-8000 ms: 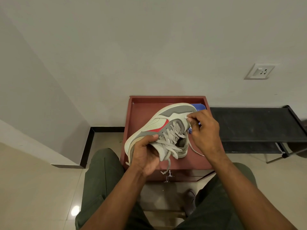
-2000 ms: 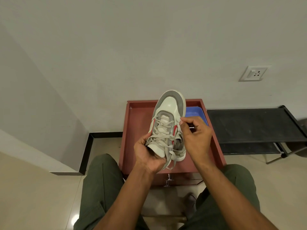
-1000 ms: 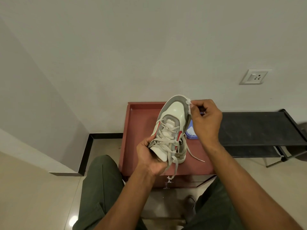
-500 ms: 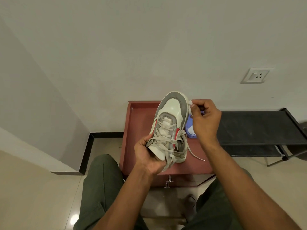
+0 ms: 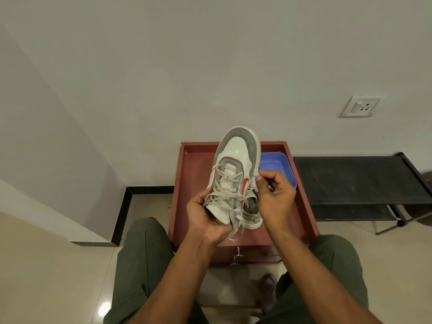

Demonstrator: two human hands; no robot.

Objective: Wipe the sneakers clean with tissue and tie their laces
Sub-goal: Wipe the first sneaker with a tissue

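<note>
A white and grey sneaker [image 5: 236, 157] with a red side stripe is held up over the red table, toe pointing away from me. My left hand [image 5: 205, 218] grips its heel end from below. Its loose, untied laces [image 5: 230, 202] hang over my left fingers. My right hand [image 5: 274, 195] pinches a small piece of white tissue [image 5: 256, 181] against the sneaker's right side, near the red stripe.
The red table [image 5: 194, 174] with a raised rim stands against the wall, a blue tray [image 5: 278, 167] on its right part. A black metal rack [image 5: 355, 176] stands to the right. My knees in green trousers flank the table's front.
My right hand with the tissue has slid from the sneaker's toe down its right side towards the red stripe. The blue tray shows more now.
</note>
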